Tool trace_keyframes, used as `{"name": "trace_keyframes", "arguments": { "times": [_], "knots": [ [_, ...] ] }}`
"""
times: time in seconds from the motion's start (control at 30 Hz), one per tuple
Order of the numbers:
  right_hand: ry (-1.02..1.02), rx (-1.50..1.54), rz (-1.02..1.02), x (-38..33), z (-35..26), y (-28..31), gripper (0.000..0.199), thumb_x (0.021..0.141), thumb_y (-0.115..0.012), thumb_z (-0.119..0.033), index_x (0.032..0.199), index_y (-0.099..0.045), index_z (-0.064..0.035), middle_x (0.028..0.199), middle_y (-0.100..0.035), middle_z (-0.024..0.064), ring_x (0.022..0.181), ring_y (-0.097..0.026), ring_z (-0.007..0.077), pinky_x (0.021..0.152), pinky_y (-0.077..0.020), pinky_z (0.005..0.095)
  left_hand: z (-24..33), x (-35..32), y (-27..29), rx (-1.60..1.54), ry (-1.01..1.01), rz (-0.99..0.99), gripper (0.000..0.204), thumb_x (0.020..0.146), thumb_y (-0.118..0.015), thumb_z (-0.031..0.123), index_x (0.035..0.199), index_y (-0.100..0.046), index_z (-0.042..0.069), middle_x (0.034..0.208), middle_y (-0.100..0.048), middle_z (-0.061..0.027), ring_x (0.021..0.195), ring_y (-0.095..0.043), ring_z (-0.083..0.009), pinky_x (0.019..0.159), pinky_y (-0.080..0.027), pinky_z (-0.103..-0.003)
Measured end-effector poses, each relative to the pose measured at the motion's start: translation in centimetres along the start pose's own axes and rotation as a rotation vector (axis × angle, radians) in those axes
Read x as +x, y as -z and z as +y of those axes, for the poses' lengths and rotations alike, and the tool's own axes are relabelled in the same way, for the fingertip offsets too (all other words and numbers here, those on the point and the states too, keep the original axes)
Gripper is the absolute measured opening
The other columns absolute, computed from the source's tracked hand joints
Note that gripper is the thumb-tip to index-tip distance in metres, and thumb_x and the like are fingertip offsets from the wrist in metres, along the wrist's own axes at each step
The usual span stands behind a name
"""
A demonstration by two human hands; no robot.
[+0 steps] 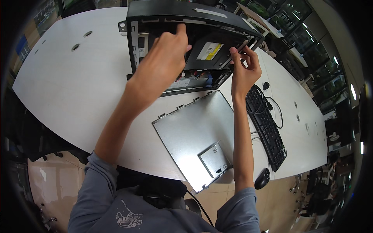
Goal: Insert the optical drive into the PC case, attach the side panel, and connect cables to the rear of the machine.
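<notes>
A black desktop computer case (pixel 171 11) lies on its side at the table's far edge, its inside facing me. Within it is a black optical drive (pixel 194 58) with a white and yellow label (pixel 210 51). My left hand (pixel 165 58) reaches into the case, index finger stretched to the upper inner rim, thumb apart beside the drive; its other fingers are mostly hidden. At the case's right end, my right hand (pixel 247 70) has thumb and fingers closed about the drive's front edge. The silver side panel (pixel 186 136) lies flat on the table, nearer me.
Right of the panel are a black keyboard (pixel 268 132) with a looped cable (pixel 280 112) and a black mouse (pixel 262 178) near the front edge. The white table (pixel 77 93) has round cable holes. Dark chairs (pixel 42 139) stand around it.
</notes>
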State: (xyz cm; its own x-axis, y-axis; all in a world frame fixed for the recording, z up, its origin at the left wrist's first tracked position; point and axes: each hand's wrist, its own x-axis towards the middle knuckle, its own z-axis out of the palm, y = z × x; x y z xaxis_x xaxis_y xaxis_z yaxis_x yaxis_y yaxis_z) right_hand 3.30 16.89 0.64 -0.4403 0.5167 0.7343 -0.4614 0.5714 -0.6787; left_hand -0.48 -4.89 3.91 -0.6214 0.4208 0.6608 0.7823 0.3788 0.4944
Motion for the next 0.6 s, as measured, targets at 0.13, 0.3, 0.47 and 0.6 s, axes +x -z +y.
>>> {"name": "trace_keyframes", "arguments": {
  "times": [0.13, 0.3, 0.47, 0.6],
  "knots": [
    [0.015, -0.085, 0.029, -0.1, -0.1, 0.0, 0.041, 0.08, -0.084, -0.02, 0.107, -0.065, 0.0051, 0.092, -0.069, 0.0101, 0.075, -0.065, 0.0101, 0.058, -0.0504, 0.0189, 1.1, 0.0, -0.1, 0.175, 0.009, 0.027, 0.025, 0.1, -0.052, 0.01, 0.107, -0.045, -0.012, 0.057, -0.057, -0.0232, 0.062, -0.071, -0.033, 0.054, -0.053, -0.038],
    [0.012, -0.03, -0.009, 0.0, 0.8, 0.3, 0.041, 0.084, -0.081, -0.024, 0.109, -0.063, 0.0041, 0.095, -0.068, 0.0104, 0.071, -0.063, 0.0086, 0.052, -0.0491, 0.0206, 2.4, 0.4, -0.1, 0.203, 0.103, -0.011, 0.032, 0.101, -0.056, 0.021, 0.102, -0.049, -0.01, 0.052, -0.055, -0.0211, 0.056, -0.067, -0.0374, 0.049, -0.051, -0.039],
    [-0.011, 0.047, -0.074, -0.2, -0.4, 0.1, 0.036, 0.094, -0.069, -0.024, 0.11, -0.057, 0.0065, 0.095, -0.066, 0.0115, 0.062, -0.06, 0.0078, 0.049, -0.0472, 0.0203, 1.9, 0.6, -0.6, 0.22, 0.114, -0.006, 0.037, 0.099, -0.058, 0.029, 0.096, -0.052, -0.007, 0.049, -0.055, -0.0194, 0.055, -0.066, -0.0385, 0.046, -0.051, -0.039],
    [-0.064, 0.072, -0.069, 0.0, -0.8, -0.1, 0.036, 0.096, -0.066, -0.025, 0.111, -0.055, 0.0062, 0.095, -0.065, 0.012, 0.056, -0.058, 0.0076, 0.045, -0.0442, 0.0203, 1.5, 0.8, -1.2, 0.208, 0.073, 0.067, 0.035, 0.1, -0.058, 0.029, 0.095, -0.052, -0.006, 0.049, -0.055, -0.0191, 0.056, -0.067, -0.038, 0.046, -0.051, -0.039]
  ]
}}
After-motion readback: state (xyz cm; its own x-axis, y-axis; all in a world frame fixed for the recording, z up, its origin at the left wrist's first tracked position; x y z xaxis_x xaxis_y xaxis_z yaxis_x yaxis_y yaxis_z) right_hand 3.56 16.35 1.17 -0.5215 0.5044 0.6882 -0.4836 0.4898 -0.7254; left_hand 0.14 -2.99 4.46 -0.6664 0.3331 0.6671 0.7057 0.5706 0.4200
